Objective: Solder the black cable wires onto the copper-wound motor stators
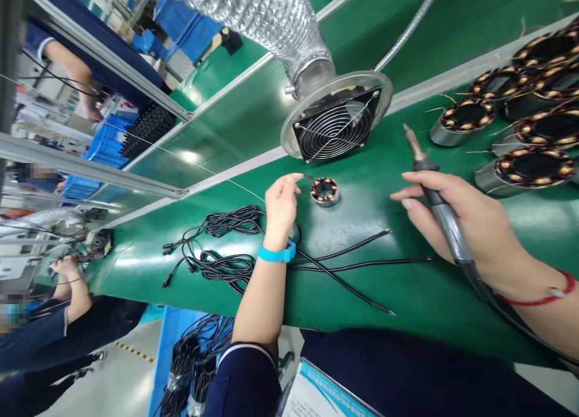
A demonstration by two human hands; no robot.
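My left hand (281, 206), with a blue wristband, is closed in a pinch beside a small stator (324, 191) with copper windings. A taut, pale solder wire (217, 174) runs from the upper left into this hand. Between the fingertips and the stator's rim a short dark strand shows; whether the fingers grip it is hard to see. My right hand (461, 218) holds a soldering iron (446, 224), its tip pointing up and away, apart from the stator. Black cables (344, 266) pass under my left wrist, their stripped ends lying to the right.
A fan (337, 127) on a foil duct (266, 25) hangs just behind the small stator. Several larger stators (527, 169) stand at the right. Coiled cables (235, 221) lie left on the green bench. A blue bin (169, 338) of cables is below; co-workers' hands (66, 266) show at left.
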